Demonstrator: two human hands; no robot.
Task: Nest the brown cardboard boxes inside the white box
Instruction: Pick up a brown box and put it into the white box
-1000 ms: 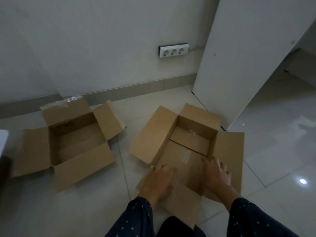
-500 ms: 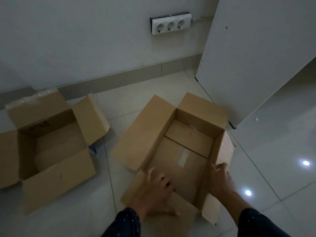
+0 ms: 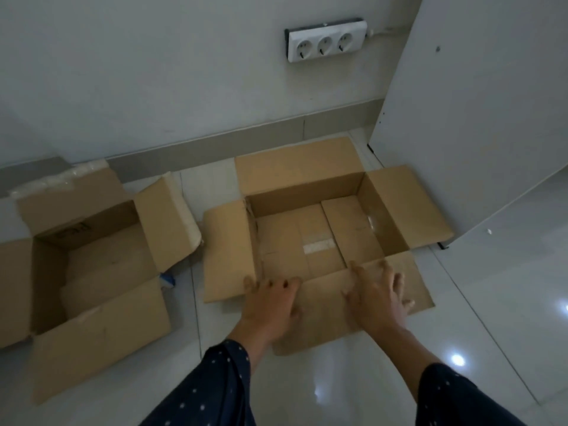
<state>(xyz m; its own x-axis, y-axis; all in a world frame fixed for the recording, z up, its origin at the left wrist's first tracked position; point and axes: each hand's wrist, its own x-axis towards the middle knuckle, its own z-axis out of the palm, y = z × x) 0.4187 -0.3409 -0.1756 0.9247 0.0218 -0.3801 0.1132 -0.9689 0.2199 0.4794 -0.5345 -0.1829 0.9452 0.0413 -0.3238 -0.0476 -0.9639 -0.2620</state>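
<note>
Head view, looking down at a pale tiled floor [image 3: 479,302] beside a grey wall [image 3: 153,72].

Item: right box [image 3: 319,238], brown cardboard, open, all four flaps spread outward, resting on the floor near the skirting. Inside showed bare cardboard with a strip of clear tape [image 3: 318,246] on the bottom seam.

Item: left box [image 3: 92,272], brown cardboard, open, flaps splayed, well apart from the right box. Pale tape remnants clung to its far flaps. A small blue-and-white scrap [image 3: 167,279] lay on the floor at its near right corner.

Item: left hand [image 3: 270,305], fingers spread and flat, pressed on the near flap of the right box by the near left corner; not closed on anything.

Item: right hand [image 3: 379,296], fingers splayed, palm down on the same near flap, fingertips at the box's near edge; blurred, gripping nothing.

Item: sleeves [image 3: 215,392], dark with white dots, on both forearms.

Item: triple socket [image 3: 325,41], white, on the wall above the right box.

Item: white panel [image 3: 476,118], upright, just right of the right box.

Item: white box, not seen.
</note>
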